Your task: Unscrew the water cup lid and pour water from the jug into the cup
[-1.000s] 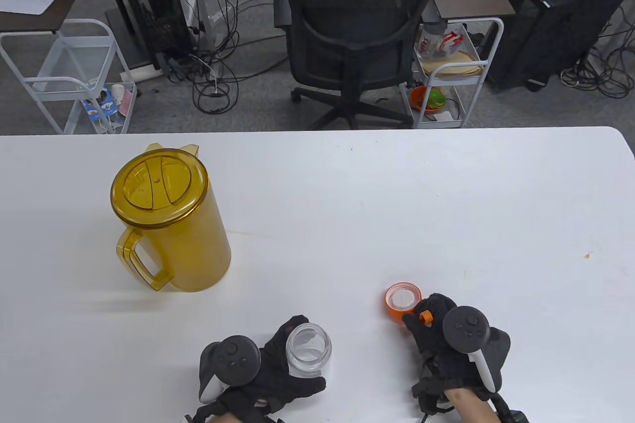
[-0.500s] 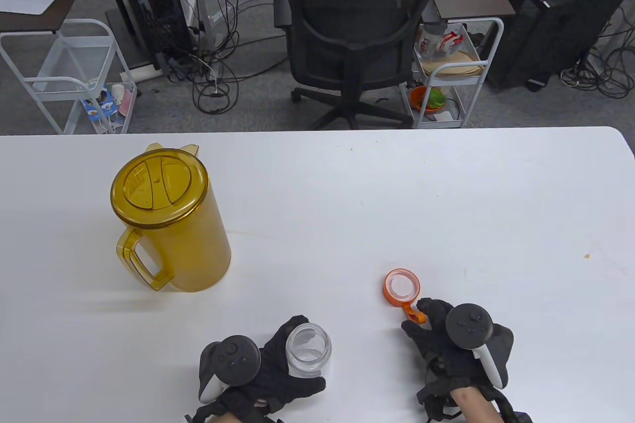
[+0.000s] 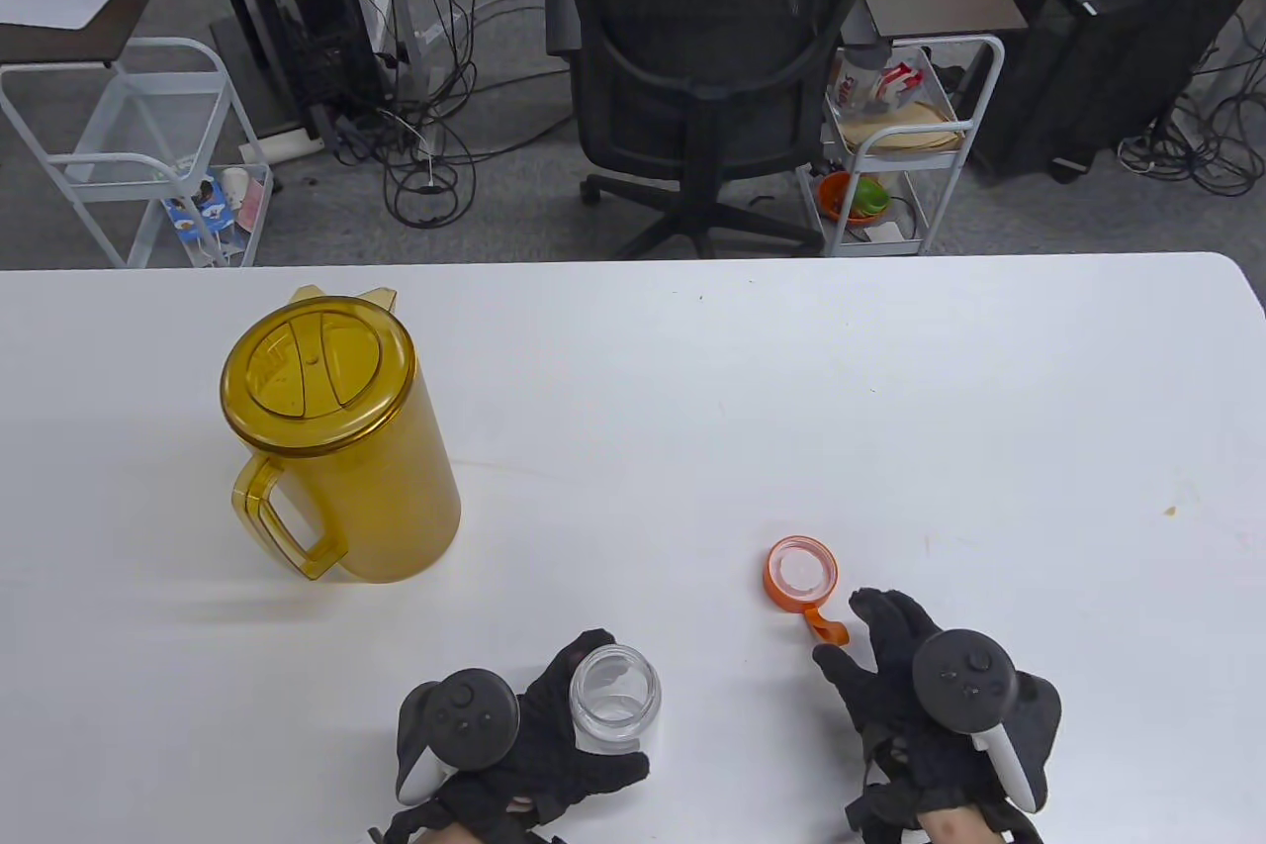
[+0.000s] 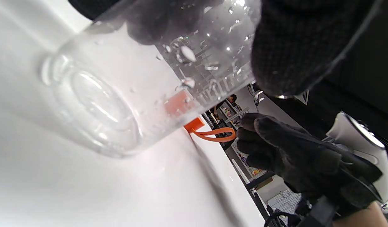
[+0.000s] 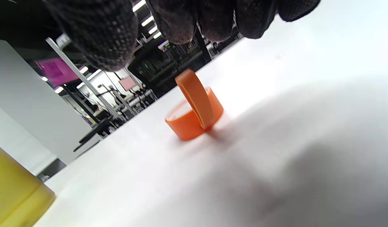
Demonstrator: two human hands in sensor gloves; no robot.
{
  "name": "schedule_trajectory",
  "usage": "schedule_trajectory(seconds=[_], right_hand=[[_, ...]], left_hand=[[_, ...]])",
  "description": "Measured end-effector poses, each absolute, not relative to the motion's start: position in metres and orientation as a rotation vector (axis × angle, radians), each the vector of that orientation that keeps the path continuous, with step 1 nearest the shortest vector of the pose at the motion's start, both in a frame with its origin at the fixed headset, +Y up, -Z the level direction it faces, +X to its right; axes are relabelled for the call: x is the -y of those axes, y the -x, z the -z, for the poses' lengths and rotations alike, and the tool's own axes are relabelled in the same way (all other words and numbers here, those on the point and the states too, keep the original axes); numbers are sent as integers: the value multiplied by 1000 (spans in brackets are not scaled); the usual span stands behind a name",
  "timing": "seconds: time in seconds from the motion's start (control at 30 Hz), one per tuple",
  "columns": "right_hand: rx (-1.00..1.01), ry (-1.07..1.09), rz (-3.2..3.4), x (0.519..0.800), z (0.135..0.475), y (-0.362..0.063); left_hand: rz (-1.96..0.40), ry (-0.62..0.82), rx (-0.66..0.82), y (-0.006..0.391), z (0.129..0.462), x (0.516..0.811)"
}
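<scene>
The clear water cup [image 3: 615,698] stands uncapped near the table's front edge, and my left hand [image 3: 554,735] grips it round the side; the left wrist view shows its wet wall [image 4: 124,85] up close. Its orange lid [image 3: 800,573] lies upside down on the table to the right, strap loop pointing toward me, also seen in the right wrist view [image 5: 194,118]. My right hand [image 3: 880,651] hovers just behind the lid with relaxed fingers, holding nothing. The amber jug [image 3: 336,438], lid on, stands at the left with its handle facing me.
The white table [image 3: 791,389] spreads wide between jug and lid. Beyond its far edge stand an office chair [image 3: 712,72], two white carts and cables on the floor.
My right hand set the orange lid on the table, let go and drew back toward me. The left hand and cup stayed still.
</scene>
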State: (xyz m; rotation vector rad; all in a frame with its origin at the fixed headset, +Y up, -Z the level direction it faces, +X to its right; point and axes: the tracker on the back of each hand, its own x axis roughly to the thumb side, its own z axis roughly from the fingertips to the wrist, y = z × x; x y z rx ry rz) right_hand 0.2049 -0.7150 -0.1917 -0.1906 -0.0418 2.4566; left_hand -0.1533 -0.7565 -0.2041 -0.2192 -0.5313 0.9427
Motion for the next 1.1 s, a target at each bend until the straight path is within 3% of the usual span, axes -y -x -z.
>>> schedule_trajectory(seconds=[0.1, 0.17, 0.27, 0.47, 0.7, 0.93, 1.1], right_hand=[[150, 112, -2426, 704, 182, -199], [170, -63, -2364, 697, 179, -192], [103, -301, -2123, 690, 181, -173], [-120, -452, -2135, 688, 186, -123], [-139, -459, -2187, 713, 187, -89], [-162, -405, -2193, 723, 186, -99], [-203, -387, -2143, 729, 188, -106]], left_hand=[[-943, 219, 531, 153, 204, 757], [-940, 219, 530, 154, 204, 757], [-943, 231, 531, 153, 205, 757], [-939, 230, 530, 153, 205, 757], [-940, 232, 531, 153, 205, 757], [-938, 256, 547, 160, 204, 757], [-841, 199, 542, 173, 203, 749]])
